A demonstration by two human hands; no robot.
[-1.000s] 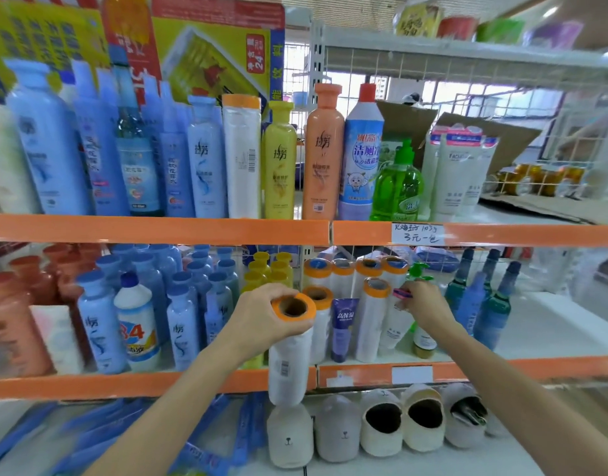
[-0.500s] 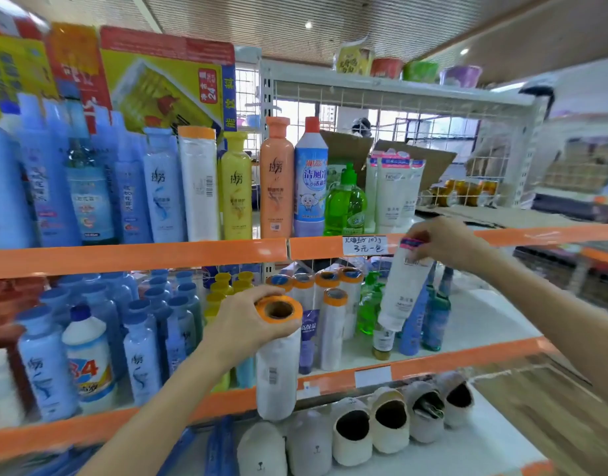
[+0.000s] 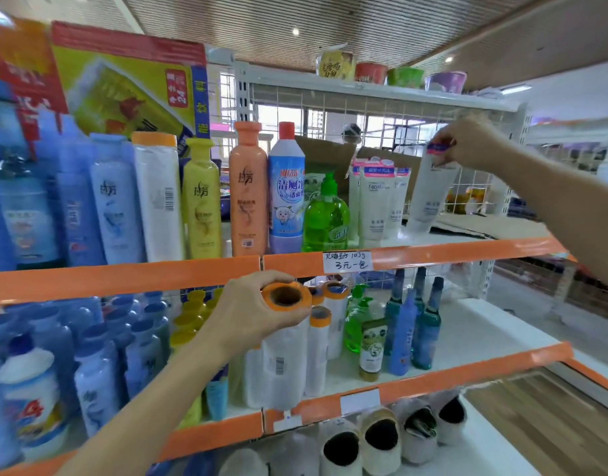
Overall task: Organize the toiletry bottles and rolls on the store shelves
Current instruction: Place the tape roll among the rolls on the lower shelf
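Observation:
My left hand (image 3: 252, 312) grips the orange-capped top of a white roll (image 3: 283, 359), held upright in front of the middle shelf (image 3: 467, 369). More white rolls (image 3: 325, 334) stand behind it. My right hand (image 3: 467, 142) pinches the blue and pink end of a white facial tube (image 3: 429, 190). The tube hangs tilted, its lower end at the upper shelf (image 3: 467, 250), right of the standing white facial tubes (image 3: 376, 197). A green pump bottle (image 3: 325, 218), a blue-labelled cleaner bottle (image 3: 286, 194) and an orange shampoo bottle (image 3: 247, 187) stand left of those.
Blue, white and yellow bottles crowd the upper and middle shelves at left. Dark blue-green bottles (image 3: 428, 324) and a small jar (image 3: 373, 352) stand mid-shelf at right. White slippers (image 3: 381, 438) line the bottom shelf. Flattened cardboard (image 3: 495, 225) lies on the upper shelf's right.
My right hand lifted the white facial tube from the middle shelf up to the upper shelf, beside the other tubes. My left hand kept its grip on the roll.

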